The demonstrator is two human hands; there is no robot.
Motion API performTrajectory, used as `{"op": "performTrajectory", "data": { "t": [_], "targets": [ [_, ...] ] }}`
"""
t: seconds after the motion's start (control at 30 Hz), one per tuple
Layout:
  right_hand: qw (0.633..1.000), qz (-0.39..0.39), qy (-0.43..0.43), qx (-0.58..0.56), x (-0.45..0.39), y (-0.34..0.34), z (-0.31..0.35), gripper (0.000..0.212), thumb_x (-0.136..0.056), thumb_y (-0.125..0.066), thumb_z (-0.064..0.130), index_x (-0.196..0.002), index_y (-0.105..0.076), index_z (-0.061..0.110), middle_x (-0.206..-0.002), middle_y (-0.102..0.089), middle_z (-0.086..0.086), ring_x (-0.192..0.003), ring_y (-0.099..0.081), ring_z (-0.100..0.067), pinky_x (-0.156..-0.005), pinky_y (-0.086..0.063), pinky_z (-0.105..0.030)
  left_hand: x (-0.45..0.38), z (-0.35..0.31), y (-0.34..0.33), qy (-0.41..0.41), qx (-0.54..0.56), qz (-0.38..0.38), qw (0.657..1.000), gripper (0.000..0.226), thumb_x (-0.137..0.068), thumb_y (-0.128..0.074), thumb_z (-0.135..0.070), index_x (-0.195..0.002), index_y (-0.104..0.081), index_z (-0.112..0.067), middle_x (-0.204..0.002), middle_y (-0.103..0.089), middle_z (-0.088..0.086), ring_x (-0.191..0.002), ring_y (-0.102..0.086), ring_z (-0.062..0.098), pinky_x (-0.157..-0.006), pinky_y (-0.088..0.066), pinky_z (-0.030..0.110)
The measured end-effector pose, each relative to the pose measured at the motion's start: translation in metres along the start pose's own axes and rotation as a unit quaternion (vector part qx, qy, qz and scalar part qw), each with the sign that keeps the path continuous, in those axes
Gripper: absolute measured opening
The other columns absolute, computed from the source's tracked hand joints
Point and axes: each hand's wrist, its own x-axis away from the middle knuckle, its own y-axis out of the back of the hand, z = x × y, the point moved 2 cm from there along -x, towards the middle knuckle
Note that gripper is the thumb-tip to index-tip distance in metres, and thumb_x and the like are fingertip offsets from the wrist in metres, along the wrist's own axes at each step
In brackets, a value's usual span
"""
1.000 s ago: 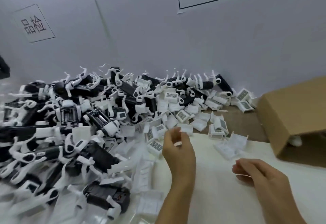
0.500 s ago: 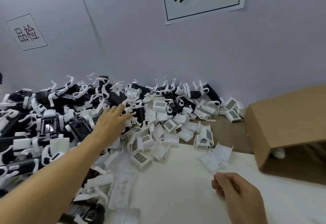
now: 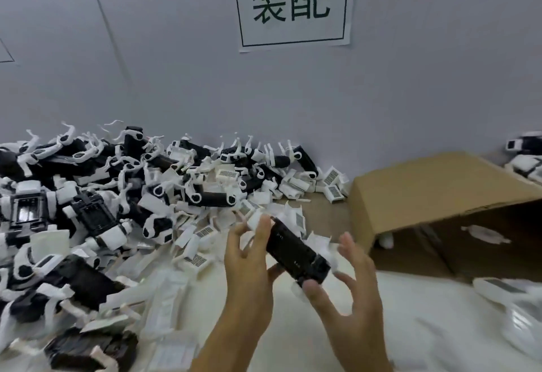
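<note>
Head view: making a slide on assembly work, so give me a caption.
Left hand holds a black part, right hand touching its end, beside a heap of parts.

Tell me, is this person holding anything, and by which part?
Yes: the left hand grips a black oblong plastic casing by its far end. The right hand, fingers spread, only touches its near end with the thumb.

Of the black part (image 3: 296,250), the upper end was covered by the left grip (image 3: 249,272); markings were too small to be read. Pile of parts (image 3: 88,195): cut off at left edge, near pieces blurred. Cardboard box (image 3: 440,193): cropped at right edge.
</note>
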Motion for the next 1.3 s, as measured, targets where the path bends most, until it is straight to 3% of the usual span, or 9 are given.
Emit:
{"op": "performTrajectory", "data": {
  "t": [0.13,0.27,0.43,0.6,0.8,0.97,1.03,1.13,1.3],
  "targets": [
    [0.988,0.097,-0.014,0.115,0.010,0.011,0.005,0.093,-0.058,-0.088,0.063,-0.136,-0.043,0.042,-0.119,-0.059,0.025,-0.113,-0.055,0.004,-0.087,-0.040,-0.001,0.028,0.028,-0.006,0.090,0.078,-0.021,0.993,0.033,-0.066,-0.085,-0.040,-0.090,-0.066,-0.027,-0.113,-0.067,0.026,-0.098,-0.072,0.045,-0.078,-0.061,0.055],
    [0.973,0.147,-0.106,0.146,0.024,0.024,-0.007,0.111,-0.057,-0.094,0.051,-0.150,-0.036,0.033,-0.129,-0.053,0.025,-0.121,-0.053,0.002,-0.096,-0.041,-0.007,0.036,0.037,-0.005,0.058,-0.011,0.041,0.997,0.045,-0.060,-0.087,-0.043,-0.101,-0.077,-0.028,-0.118,-0.069,0.014,-0.097,-0.075,0.023,-0.074,-0.063,0.034],
    [0.975,0.148,-0.078,0.147,0.029,0.020,-0.001,0.101,-0.066,-0.086,0.039,-0.147,-0.027,0.049,-0.120,-0.051,0.035,-0.109,-0.046,0.027,-0.082,-0.038,0.004,0.031,0.038,0.004,0.008,-0.050,0.071,0.996,0.062,-0.066,-0.093,-0.045,-0.119,-0.067,-0.026,-0.124,-0.060,0.010,-0.104,-0.072,0.019,-0.083,-0.062,0.038],
    [0.991,0.070,-0.031,0.108,0.028,0.024,0.008,0.060,-0.054,-0.076,0.046,-0.104,-0.055,0.073,-0.093,-0.070,0.025,-0.085,-0.068,0.002,-0.065,-0.048,-0.005,0.035,0.042,0.004,-0.012,-0.173,0.043,0.984,0.082,-0.045,-0.084,-0.068,-0.097,-0.050,-0.013,-0.093,-0.058,0.001,-0.092,-0.066,0.009,-0.088,-0.053,0.031],
    [0.986,0.154,-0.046,0.051,0.025,0.026,0.007,0.068,-0.063,-0.077,0.038,-0.116,-0.051,0.072,-0.111,-0.068,0.031,-0.105,-0.064,0.011,-0.080,-0.048,-0.003,0.045,0.045,-0.005,0.014,-0.171,0.202,0.964,0.022,-0.084,-0.079,-0.042,-0.103,-0.076,-0.032,-0.101,-0.078,-0.011,-0.100,-0.071,0.001,-0.074,-0.054,0.013],
    [0.979,0.176,-0.089,0.042,0.022,0.033,-0.001,0.103,-0.066,-0.079,0.031,-0.142,-0.021,0.066,-0.131,-0.043,0.052,-0.126,-0.043,0.022,-0.097,-0.045,-0.009,0.045,0.040,-0.005,-0.059,-0.170,0.206,0.962,0.022,-0.075,-0.081,-0.031,-0.095,-0.078,-0.038,-0.093,-0.079,-0.005,-0.092,-0.074,0.010,-0.073,-0.054,0.014],
    [0.980,0.179,-0.078,0.044,0.022,0.037,0.002,0.109,-0.064,-0.073,0.038,-0.146,-0.006,0.063,-0.150,-0.021,0.048,-0.142,-0.021,0.018,-0.115,-0.034,-0.020,0.042,0.035,0.001,-0.207,-0.278,0.195,0.917,0.029,-0.078,-0.082,-0.017,-0.101,-0.078,-0.035,-0.096,-0.077,-0.006,-0.092,-0.071,0.013,-0.078,-0.053,0.016],
    [0.988,0.146,-0.038,0.015,0.021,0.040,0.010,0.099,-0.066,-0.078,0.049,-0.146,-0.022,0.058,-0.143,-0.039,0.043,-0.134,-0.036,0.019,-0.099,-0.038,-0.002,0.039,0.037,0.006,-0.396,-0.416,0.195,0.795,0.048,-0.077,-0.076,-0.003,-0.123,-0.069,-0.015,-0.120,-0.070,-0.004,-0.109,-0.066,0.018,-0.093,-0.046,0.013],
    [0.996,0.032,0.016,0.080,0.026,0.038,0.019,0.067,-0.061,-0.088,0.047,-0.120,-0.054,0.049,-0.105,-0.063,0.041,-0.098,-0.064,0.012,-0.073,-0.047,0.000,0.043,0.046,0.003,-0.443,-0.444,0.229,0.745,0.048,-0.078,-0.074,-0.009,-0.126,-0.068,-0.006,-0.127,-0.064,-0.003,-0.120,-0.056,0.009,-0.104,-0.042,0.018]
  ]
}}
